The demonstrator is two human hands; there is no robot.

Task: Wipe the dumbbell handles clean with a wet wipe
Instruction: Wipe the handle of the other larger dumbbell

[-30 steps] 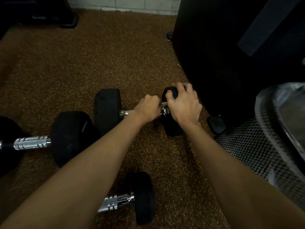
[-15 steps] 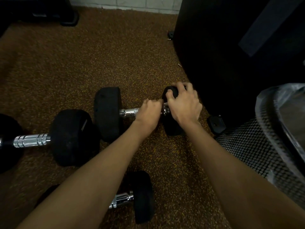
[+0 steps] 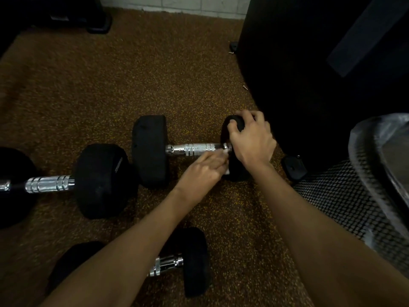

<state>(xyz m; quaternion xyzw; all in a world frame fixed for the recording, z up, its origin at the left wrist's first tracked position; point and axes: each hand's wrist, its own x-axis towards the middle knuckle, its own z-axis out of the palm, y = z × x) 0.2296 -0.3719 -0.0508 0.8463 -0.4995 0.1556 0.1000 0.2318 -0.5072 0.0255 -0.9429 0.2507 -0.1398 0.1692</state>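
Head camera is looking down along both your bare forearms, and you are busy at the far black-headed dumbbell [image 3: 150, 151], which is lying on the brown speckled rubber floor [image 3: 110, 85] in mid-frame. Your right hand [image 3: 252, 142] is gripping its right-hand head, fingers and thumb curled over the top, steadying it. Your left hand [image 3: 203, 171] is pinching the crumpled white wet wipe [image 3: 225, 153] with fingers bunched together. The wipe is touching the right end of the ribbed chrome handle [image 3: 192, 149], just by the collar, and most of it is hiding under your fingers. So you are mid-wipe on this one, I'd say, and the bare stretch toward the left head may be needing a pass. Off to the left the second black-headed dumbbell [image 3: 101, 180] is lying untouched, and the third, smaller black-headed dumbbell [image 3: 195, 261] is sitting close to you, half under your left forearm. Whether those two handles are already clean, I cannot tell: chrome is gleaming on all three. A black mesh bin [image 3: 332, 196] is standing at your right, looking handy for the used wipe.
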